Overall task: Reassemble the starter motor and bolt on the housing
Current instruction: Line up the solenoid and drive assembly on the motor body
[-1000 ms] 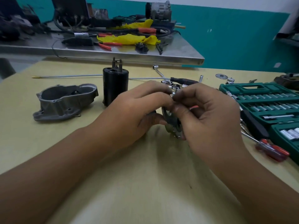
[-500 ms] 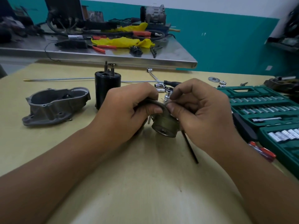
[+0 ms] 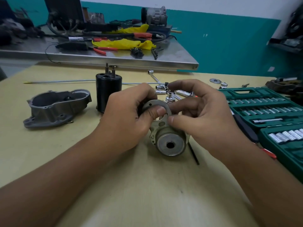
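Change: the motor end assembly [image 3: 170,141] now sits tilted toward the camera, its round bored face exposed; half a second ago it showed less of that face.
Left hand [image 3: 129,117]: fingers curled round the assembly's flat plate, thumb pressed on the plate face.
Right hand [image 3: 201,115]: thumb and fingers pinch the plate's right edge.
Assembly position: between both hands, over the table [image 3: 147,194].
Grey housing [image 3: 55,108]: well left of the left hand.
Black cylinder [image 3: 108,92]: upright, just beyond the left hand.
Socket set case [image 3: 270,115]: right of the right hand.

Both hands [image 3: 129,115] [image 3: 201,115] apparently in curled grip
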`<state>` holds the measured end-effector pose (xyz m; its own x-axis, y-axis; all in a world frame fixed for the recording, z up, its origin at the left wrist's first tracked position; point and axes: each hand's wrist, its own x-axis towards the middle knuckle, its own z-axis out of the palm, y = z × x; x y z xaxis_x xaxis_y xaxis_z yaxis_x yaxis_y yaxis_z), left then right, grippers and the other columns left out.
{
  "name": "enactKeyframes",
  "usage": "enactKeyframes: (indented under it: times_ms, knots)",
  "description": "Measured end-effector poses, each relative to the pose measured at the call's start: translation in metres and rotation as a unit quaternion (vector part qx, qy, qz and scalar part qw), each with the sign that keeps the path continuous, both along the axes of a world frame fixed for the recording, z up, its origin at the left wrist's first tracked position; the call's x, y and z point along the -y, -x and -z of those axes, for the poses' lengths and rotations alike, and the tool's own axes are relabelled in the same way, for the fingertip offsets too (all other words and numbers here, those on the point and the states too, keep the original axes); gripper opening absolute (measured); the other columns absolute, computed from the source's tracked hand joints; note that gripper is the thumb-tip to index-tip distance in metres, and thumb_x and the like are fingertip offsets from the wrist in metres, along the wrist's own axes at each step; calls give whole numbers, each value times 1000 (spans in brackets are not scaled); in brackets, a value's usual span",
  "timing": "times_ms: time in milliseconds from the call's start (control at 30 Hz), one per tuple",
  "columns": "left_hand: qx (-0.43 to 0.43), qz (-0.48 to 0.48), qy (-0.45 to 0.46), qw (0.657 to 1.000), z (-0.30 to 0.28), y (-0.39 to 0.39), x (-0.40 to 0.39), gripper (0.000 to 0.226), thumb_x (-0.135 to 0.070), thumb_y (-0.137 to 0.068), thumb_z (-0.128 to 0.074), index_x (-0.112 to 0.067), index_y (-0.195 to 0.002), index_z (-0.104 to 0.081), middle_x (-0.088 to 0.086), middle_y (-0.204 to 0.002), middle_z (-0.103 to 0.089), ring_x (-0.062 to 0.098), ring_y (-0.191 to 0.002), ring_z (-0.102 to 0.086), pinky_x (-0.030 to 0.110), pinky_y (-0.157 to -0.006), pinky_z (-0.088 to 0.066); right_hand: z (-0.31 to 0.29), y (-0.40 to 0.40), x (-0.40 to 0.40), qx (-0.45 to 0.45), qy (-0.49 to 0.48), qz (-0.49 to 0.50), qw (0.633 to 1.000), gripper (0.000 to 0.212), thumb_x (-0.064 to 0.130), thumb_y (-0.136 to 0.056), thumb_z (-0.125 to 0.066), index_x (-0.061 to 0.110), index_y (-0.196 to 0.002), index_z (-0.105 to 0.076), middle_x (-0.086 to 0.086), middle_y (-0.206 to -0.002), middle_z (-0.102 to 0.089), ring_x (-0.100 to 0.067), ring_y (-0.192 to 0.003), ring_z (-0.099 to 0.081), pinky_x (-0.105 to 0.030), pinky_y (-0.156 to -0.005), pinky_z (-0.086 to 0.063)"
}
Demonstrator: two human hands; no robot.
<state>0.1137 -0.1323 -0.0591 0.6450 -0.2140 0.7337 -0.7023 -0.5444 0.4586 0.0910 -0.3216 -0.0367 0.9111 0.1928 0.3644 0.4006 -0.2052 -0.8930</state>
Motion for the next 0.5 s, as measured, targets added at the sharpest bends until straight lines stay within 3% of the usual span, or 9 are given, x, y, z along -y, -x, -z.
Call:
enactKeyframes:
  times_ms: [67, 167, 267, 400, 500]
  knots:
    - [-10, -7, 10, 1000, 2, 0, -1, 17, -26, -86, -74, -11, -87, -66, -1, -71, -61, 15, -67, -51, 19, -58, -37, 0, 0, -1, -43, -21, -8, 999, 53, -15, -78, -77, 23, -113, -66, -4, -83, -80, -16, -56, -66, -23, -56, -55]
    - [-39, -7, 10, 999, 1, -3, -4, 20, -32, -87, -73, -13, -89, -67, -7, -75, -62, 13, -69, -54, 18, -60, -38, 2, 1, -5, -56, -54, 19, 997, 42, -14, -74, -81, 18, -98, -70, -7, -79, -79, -25, -73, -77, -32, -65, -64]
    - [-60, -48, -34, 996, -3, -7, -16, 33, -58, -93, -56, -27, -91, -66, -18, -80, -58, -2, -75, -53, 22, -64, -40, 6, 2, -8, -70, -80, 49, 993, 36, -11, -72, -83, 17, -91, -72, -7, -78, -79, -25, -74, -78, -34, -67, -65]
    - [-204, -116, -135, 963, -4, -5, -43, 62, -76, -95, -19, -30, -89, -60, -9, -81, -64, 9, -77, -61, 43, -71, -54, 8, 3, -15, -102, -102, 28, 989, 28, -8, -76, -81, 17, -88, -77, -6, -82, -80, -22, -76, -78, -27, -68, -63]
    - [-295, -99, -188, 931, -1, -2, -44, 67, -87, -82, -28, -36, -108, -63, -12, -87, -70, 8, -82, -65, 38, -74, -57, 8, 5, -17, -99, -92, 20, 991, 28, -8, -80, -77, 19, -87, -78, -4, -84, -80, -18, -78, -78, -25, -71, -63]
